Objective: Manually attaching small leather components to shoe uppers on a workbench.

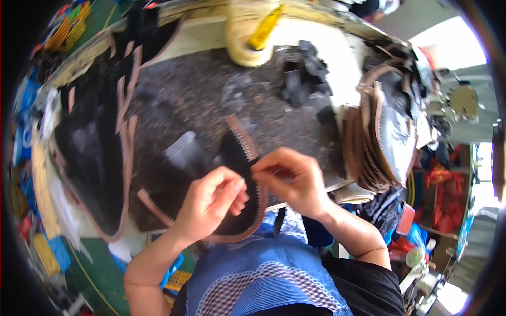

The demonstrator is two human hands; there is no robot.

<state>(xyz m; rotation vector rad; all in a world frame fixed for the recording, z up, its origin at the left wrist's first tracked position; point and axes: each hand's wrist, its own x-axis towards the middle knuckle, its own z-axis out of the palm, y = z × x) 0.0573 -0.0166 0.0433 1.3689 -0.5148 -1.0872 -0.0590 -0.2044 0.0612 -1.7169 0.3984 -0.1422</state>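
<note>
- A black piece (232, 150), seemingly flat and flexible, lay on the mat close in front of the person, below both hands; its outline curved in a broad U.
- Brown edging (242, 137) ran along that curve, marked with pale, tooth-like zigzags.
- The left hand (213, 200) hovered over the piece, its fingers loosely curled and thumb near the index finger; whether it had hold of anything could not be told.
- The right hand (290, 176) was nearly closed, thumb and index fingertips close together at the right-hand edging; a grip on it could not be made out.
- The mat (195, 84) was dark, mottled and scuffed, on a pale table (345, 58).
- Behind it stood a smooth, cream-coloured ring-shaped roll (240, 52) with a yellow object (266, 29) inside.
- Crumpled black scraps (303, 79) lay at the mat's far right.
- Similar brown-edged pieces were layered in a left pile (95, 147) and a thicker right stack (369, 142).
</note>
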